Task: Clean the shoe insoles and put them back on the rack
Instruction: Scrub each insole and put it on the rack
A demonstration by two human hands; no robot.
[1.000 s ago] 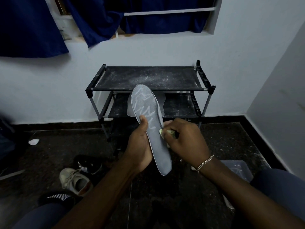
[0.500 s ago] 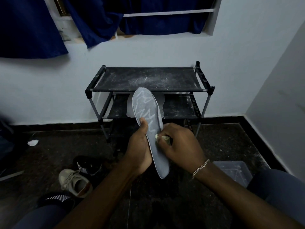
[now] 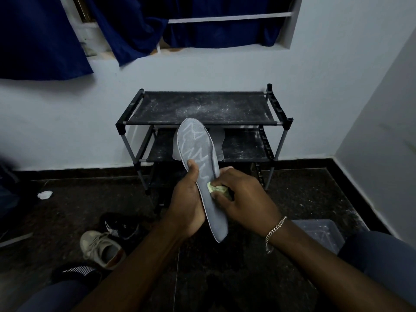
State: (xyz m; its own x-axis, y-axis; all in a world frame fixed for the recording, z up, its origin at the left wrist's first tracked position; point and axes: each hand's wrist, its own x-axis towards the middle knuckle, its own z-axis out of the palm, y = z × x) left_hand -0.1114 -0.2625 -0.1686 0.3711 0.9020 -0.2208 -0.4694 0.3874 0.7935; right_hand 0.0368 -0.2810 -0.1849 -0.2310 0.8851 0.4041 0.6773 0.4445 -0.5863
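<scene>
Floor (image 3: 304,194): lying dark and open between the person's knees and the rack, giving both arms room to swing.
Rack (image 3: 202,108): standing against the wall straight ahead; its dusty top shelf is offering a flat landing place, with the front rail as the edge to pass over.
Container (image 3: 319,233): sitting on the floor beside the right knee, probably within reach for the cleaning.
Shoes (image 3: 101,246): lying at lower left, well apart from the work.
Held insole (image 3: 195,143): being raised in front of the rack, toe tilted up and away, so its marked face is turned to the wiping hand.
Second insole (image 3: 220,143): resting on the middle shelf, partly hidden behind the held one.
Left hand (image 3: 186,203): wrapping the insole's left edge near the middle, thumb pressing on the face to brace it against rubbing.
Right hand (image 3: 245,203): pinching the cloth with curled fingers and pressing it onto the insole.
Cloth (image 3: 217,189): bunched pale green, touching the insole's lower half; the scribbled marks above look to be awaiting wiping.
</scene>
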